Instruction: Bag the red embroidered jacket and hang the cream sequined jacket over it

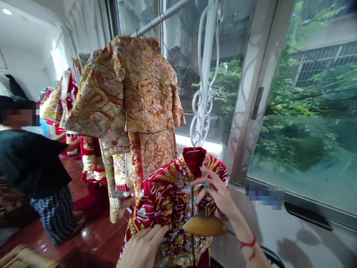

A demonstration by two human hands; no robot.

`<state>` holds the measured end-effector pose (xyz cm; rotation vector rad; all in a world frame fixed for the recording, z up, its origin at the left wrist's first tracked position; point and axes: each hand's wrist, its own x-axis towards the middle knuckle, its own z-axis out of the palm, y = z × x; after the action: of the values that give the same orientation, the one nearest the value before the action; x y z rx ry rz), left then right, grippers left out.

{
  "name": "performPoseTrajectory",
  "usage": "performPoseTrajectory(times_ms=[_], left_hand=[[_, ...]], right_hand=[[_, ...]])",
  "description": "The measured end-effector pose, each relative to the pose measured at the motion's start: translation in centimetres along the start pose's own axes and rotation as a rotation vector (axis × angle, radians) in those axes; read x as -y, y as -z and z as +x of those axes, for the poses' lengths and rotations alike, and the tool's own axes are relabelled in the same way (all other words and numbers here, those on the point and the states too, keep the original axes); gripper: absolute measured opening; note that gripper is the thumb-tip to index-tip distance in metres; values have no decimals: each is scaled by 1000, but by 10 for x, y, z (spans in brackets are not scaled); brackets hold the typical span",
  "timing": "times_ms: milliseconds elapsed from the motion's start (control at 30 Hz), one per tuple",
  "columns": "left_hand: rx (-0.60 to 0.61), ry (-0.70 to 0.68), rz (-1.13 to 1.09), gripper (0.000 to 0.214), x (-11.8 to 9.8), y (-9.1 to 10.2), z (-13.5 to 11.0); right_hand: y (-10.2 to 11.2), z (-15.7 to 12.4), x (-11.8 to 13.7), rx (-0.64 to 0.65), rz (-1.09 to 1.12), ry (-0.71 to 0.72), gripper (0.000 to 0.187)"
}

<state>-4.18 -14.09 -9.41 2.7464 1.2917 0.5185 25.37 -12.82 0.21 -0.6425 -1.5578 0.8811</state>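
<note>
A red jacket with gold and silver embroidery hangs on a thin metal hanger in front of me. My left hand is at the lower left of the jacket, its fingers closed on the dark end of a second hanger with a wide mustard-brown middle. That hanger lies across the jacket's front, its metal hook upward below my right hand. Near the collar, my right hand has its fingers bent and apart, with teal nails showing; I see nothing held in it.
Gold brocade garments hang from a white rail behind the jacket, with red garments further left. A person in dark clothes stands at the left, an arm toward the garments. A dark phone-like object lies on the windowsill at right.
</note>
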Motion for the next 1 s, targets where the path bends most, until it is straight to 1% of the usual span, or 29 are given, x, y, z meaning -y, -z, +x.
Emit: performPoseTrajectory(times_ms=[67, 133, 200, 267, 367, 467, 533, 600, 667, 733, 800, 867, 900, 933, 1000], left_hand=[[-58, -9, 53, 59, -20, 20, 29], [-118, -15, 100, 54, -33, 38, 52], [-176, -23, 137, 49, -40, 55, 71], [-226, -29, 160, 46, -43, 70, 91], [-259, -26, 187, 43, -42, 93, 122], [-275, -20, 211, 41, -35, 114, 151], [-281, -25, 204, 41, -27, 125, 163], [-281, -23, 191, 40, -15, 131, 167], [-283, -8, 190, 40, -3, 130, 162], [-282, 11, 183, 41, 9, 123, 151], [-286, 34, 163, 42, 16, 114, 138], [-288, 71, 145, 42, 17, 107, 127], [-282, 93, 135, 41, 16, 105, 124], [-268, 114, 120, 40, 15, 104, 121], [-224, 128, 72, 39, 13, 109, 121]], right_hand=[[20, 19, 24, 23, -85, 1, 48], [32, 33, 43, -29, -265, -16, 43], [37, 48, 56, -104, -429, 1, 39], [39, 69, 63, -180, -506, 74, 40], [41, 107, 64, -331, -526, 215, 38], [43, 144, 59, -429, -556, 290, 26], [43, 163, 54, -465, -567, 308, 18], [39, 174, 46, -488, -567, 312, 14], [32, 177, 39, -478, -592, 328, 15], [25, 170, 34, -460, -690, 336, 18], [22, 153, 30, -471, -840, 307, 22], [27, 128, 27, -475, -995, 251, 26], [32, 114, 25, -444, -1059, 216, 28], [39, 101, 22, -386, -1109, 176, 31], [55, 82, 13, -205, -1153, 83, 35]])
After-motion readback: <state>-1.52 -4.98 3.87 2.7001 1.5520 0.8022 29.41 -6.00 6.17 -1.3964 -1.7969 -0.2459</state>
